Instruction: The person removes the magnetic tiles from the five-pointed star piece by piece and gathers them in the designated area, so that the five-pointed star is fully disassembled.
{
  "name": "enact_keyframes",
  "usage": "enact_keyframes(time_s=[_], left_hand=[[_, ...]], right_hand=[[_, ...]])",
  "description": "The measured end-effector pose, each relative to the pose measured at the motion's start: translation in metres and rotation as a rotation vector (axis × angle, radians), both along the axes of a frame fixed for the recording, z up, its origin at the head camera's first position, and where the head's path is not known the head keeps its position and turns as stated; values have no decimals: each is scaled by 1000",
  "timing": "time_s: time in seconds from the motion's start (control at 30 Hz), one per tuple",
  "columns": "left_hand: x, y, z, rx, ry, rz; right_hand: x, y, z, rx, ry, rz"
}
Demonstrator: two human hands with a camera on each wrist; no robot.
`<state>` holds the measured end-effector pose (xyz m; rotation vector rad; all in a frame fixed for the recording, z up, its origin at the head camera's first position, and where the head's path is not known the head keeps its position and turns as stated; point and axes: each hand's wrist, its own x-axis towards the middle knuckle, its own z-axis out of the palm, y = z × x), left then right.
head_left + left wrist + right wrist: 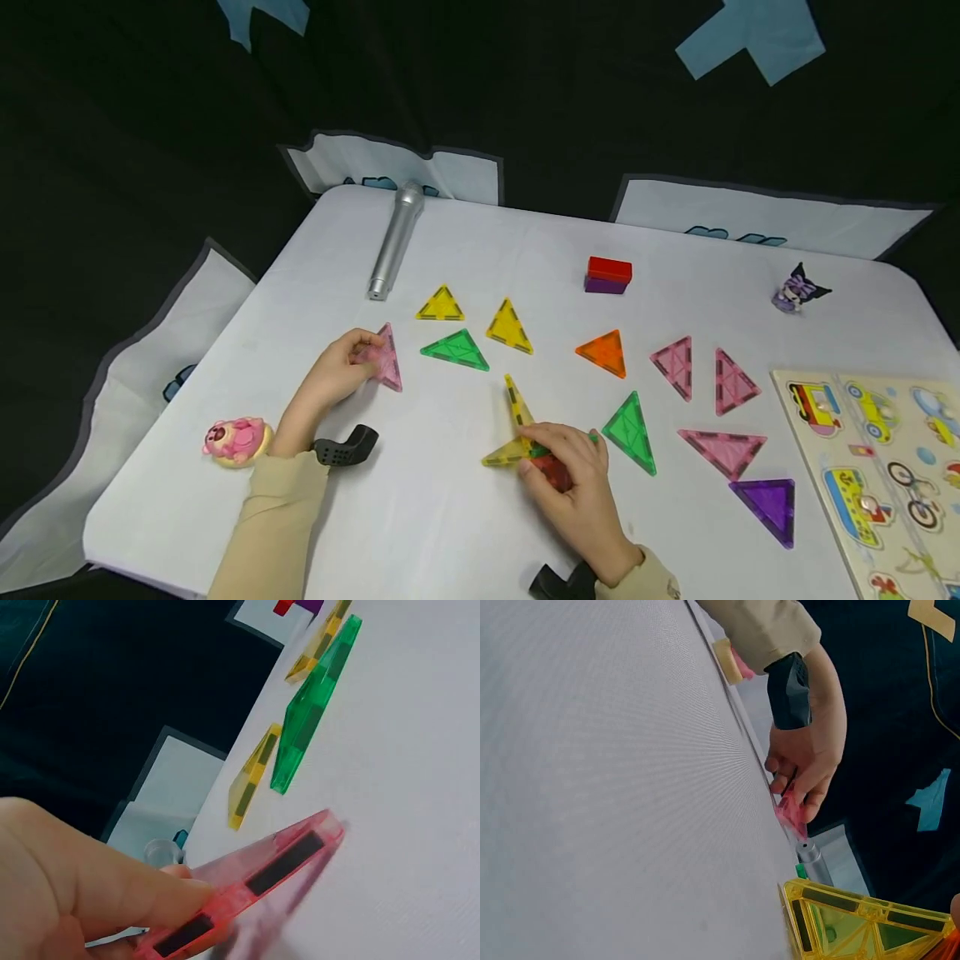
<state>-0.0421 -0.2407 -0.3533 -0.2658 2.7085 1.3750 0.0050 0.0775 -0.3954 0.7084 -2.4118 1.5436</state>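
Note:
My left hand pinches a pink translucent triangular magnetic tile between thumb and fingers. In the left wrist view, this tile slants over the tabletop with dark magnet strips along its edge. At the middle front, my right hand grips a joined cluster of magnetic tiles. Two yellow triangles stick out of it to the left and away from me, and a red-orange part lies under the fingers. The right wrist view shows a yellow tile up close; fingers hide much of the cluster.
Loose triangles lie around: yellow, green, orange, pink, purple. A silver cylinder, red and purple blocks, a small figurine, a pink toy and a picture puzzle board surround them.

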Motion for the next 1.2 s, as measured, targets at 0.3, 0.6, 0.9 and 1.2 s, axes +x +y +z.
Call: enact_keyframes(time_s=[0.3, 0.6, 0.9, 1.2], left_hand=[[2, 14, 0, -234, 133, -52], [15, 93, -9, 77, 101, -586], [18, 132, -28, 247, 148, -568], [18, 135, -37, 309, 137, -450]], right_hand=[[-1, 1, -1, 14, -13, -9], [-2, 1, -3, 24, 0, -6], [-1, 1, -5, 24, 4, -9], [-2, 1, -5, 10, 14, -32]])
